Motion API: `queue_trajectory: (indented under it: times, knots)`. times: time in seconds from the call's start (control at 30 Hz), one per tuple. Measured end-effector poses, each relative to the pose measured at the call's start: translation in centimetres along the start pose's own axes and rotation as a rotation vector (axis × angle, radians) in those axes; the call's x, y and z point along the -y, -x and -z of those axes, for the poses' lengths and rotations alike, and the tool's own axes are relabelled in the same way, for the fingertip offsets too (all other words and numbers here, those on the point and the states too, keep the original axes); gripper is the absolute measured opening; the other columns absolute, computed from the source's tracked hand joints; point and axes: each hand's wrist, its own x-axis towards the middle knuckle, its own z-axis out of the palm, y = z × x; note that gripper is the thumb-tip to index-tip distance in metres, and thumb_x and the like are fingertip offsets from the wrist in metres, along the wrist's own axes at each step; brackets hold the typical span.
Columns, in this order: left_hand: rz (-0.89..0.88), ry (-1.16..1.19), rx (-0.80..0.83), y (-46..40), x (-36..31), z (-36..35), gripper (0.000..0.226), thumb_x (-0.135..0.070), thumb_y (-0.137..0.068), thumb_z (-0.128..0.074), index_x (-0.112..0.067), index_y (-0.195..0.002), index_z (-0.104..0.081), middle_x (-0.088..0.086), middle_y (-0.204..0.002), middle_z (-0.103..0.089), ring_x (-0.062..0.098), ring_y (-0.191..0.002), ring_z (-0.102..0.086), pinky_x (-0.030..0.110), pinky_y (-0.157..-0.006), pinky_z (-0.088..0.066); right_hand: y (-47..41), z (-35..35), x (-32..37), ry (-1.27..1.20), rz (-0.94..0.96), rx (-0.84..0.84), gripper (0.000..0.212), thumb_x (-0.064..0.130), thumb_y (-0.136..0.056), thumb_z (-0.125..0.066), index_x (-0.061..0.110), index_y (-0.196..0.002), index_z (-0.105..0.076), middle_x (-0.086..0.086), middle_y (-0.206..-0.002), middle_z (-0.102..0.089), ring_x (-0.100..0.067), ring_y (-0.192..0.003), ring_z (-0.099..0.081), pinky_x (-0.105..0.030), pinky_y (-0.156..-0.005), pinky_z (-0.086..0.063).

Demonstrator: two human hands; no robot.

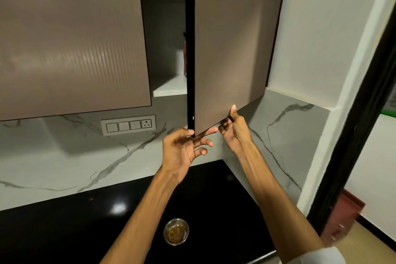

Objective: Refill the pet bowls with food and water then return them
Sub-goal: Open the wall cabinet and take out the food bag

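A small steel pet bowl [176, 232] holding brown kibble sits on the black countertop [90, 227] near its front edge, between my forearms. Both hands are raised to an overhead cabinet door [231, 49] that stands ajar. My right hand [234, 129] pinches the door's lower edge, thumb on the front face. My left hand [185, 149] is just under the door's lower left corner with fingers spread, fingertips touching the edge. Inside the cabinet a red package [184, 53] shows through the gap on a white shelf [169, 87].
A closed ribbed cabinet door [70, 38] hangs to the left. A switch and socket panel [128, 124] sits on the marble backsplash. A white wall and a black door frame [353, 146] bound the right side.
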Motion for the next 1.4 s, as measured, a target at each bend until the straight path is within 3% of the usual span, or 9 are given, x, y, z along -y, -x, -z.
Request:
queue_trajectory:
  times: [0.13, 0.2, 0.37, 0.63, 0.73, 0.9, 1.13, 1.27, 1.4]
  knots:
    - [0.069, 0.034, 0.066, 1.4, 0.9, -2.6, 0.034, -0.020, -0.088, -0.050, -0.008, -0.111, -0.071, 0.035, -0.125, -0.066, 0.030, -0.077, -0.062, 0.031, -0.062, -0.045, 1.5, 1.8, 1.4, -0.046, -0.015, -0.017, 0.046, 0.043, -0.105, -0.057, 0.004, -0.129, -0.062, -0.009, -0.100, -0.068, -0.019, -0.089, -0.062, -0.031, -0.076, -0.055]
    - [0.089, 0.021, 0.100, 1.8, 1.7, -4.1, 0.033, -0.019, -0.086, -0.057, -0.011, -0.110, -0.077, 0.034, -0.124, -0.066, 0.030, -0.078, -0.062, 0.031, -0.062, -0.047, 2.7, 2.8, 2.6, -0.075, -0.043, -0.006, 0.055, 0.044, -0.106, -0.056, 0.002, -0.141, -0.055, -0.014, -0.114, -0.068, -0.024, -0.091, -0.069, -0.026, -0.054, -0.059]
    - [0.103, -0.056, 0.154, 2.0, 4.4, -7.8, 0.058, -0.016, -0.081, -0.065, -0.004, -0.138, -0.058, 0.027, -0.115, -0.072, 0.028, -0.073, -0.063, 0.029, -0.059, -0.047, 5.2, 5.7, 6.0, -0.064, -0.120, 0.032, 0.042, 0.044, -0.111, -0.047, 0.004, -0.106, -0.061, -0.008, -0.075, -0.069, -0.011, -0.030, -0.053, -0.019, -0.025, -0.036]
    - [0.109, -0.103, 0.148, 1.4, 8.7, -13.7, 0.062, -0.015, -0.073, -0.077, -0.012, -0.133, -0.061, 0.036, -0.115, -0.068, 0.026, -0.067, -0.061, 0.027, -0.055, -0.049, 5.0, 12.2, 8.3, 0.063, -0.107, 0.054, 0.033, 0.029, -0.103, -0.055, 0.017, -0.088, -0.083, -0.005, -0.068, -0.041, -0.013, -0.046, -0.040, -0.020, -0.034, -0.032]
    - [0.100, -0.100, 0.141, 1.1, 10.4, -15.6, 0.062, -0.015, -0.070, -0.079, -0.017, -0.130, -0.062, 0.032, -0.097, -0.070, 0.024, -0.065, -0.060, 0.028, -0.055, -0.048, 7.6, 13.9, 10.1, 0.139, -0.062, 0.023, 0.041, 0.016, -0.104, -0.041, -0.009, -0.104, -0.073, -0.012, -0.073, -0.037, -0.017, -0.030, -0.037, -0.020, -0.026, -0.030]
    - [0.097, -0.107, 0.138, 0.4, 13.1, -18.7, 0.065, -0.017, -0.071, -0.080, -0.021, -0.131, -0.057, 0.015, -0.071, -0.065, 0.022, -0.061, -0.056, 0.028, -0.055, -0.045, 10.9, 16.5, 14.3, 0.383, 0.138, -0.049, 0.030, 0.005, -0.101, -0.047, 0.009, -0.081, -0.069, -0.007, -0.068, -0.057, -0.014, -0.051, -0.055, -0.023, -0.043, -0.044]
    - [0.077, -0.115, 0.104, -0.6, 16.3, -23.3, 0.063, -0.013, -0.074, -0.085, -0.022, -0.129, -0.053, 0.009, -0.073, -0.066, 0.016, -0.058, -0.055, 0.026, -0.055, -0.044, 14.1, 19.1, 20.6, 0.553, 0.373, -0.028, 0.028, 0.025, -0.108, -0.052, 0.013, -0.115, -0.077, -0.002, -0.107, -0.079, -0.016, -0.100, -0.074, -0.030, -0.084, -0.054]
    - [0.064, -0.144, 0.065, -1.2, 18.2, -25.4, 0.050, -0.008, -0.085, -0.078, -0.018, -0.127, -0.053, 0.010, -0.072, -0.063, 0.015, -0.054, -0.052, 0.027, -0.059, -0.046, 16.1, 19.9, 23.6, 0.570, 0.507, -0.012, 0.031, 0.026, -0.110, -0.049, 0.011, -0.116, -0.075, 0.003, -0.102, -0.077, -0.008, -0.095, -0.071, -0.020, -0.080, -0.055]
    - [0.042, -0.162, 0.067, -1.9, 19.8, -27.1, 0.054, -0.023, -0.078, -0.083, -0.025, -0.123, -0.054, 0.013, -0.077, -0.063, 0.015, -0.056, -0.049, 0.032, -0.075, -0.050, 16.8, 21.3, 25.5, 0.625, 0.569, -0.027, 0.037, 0.040, -0.106, -0.058, 0.015, -0.129, -0.072, 0.000, -0.120, -0.077, -0.014, -0.114, -0.071, -0.027, -0.089, -0.056]
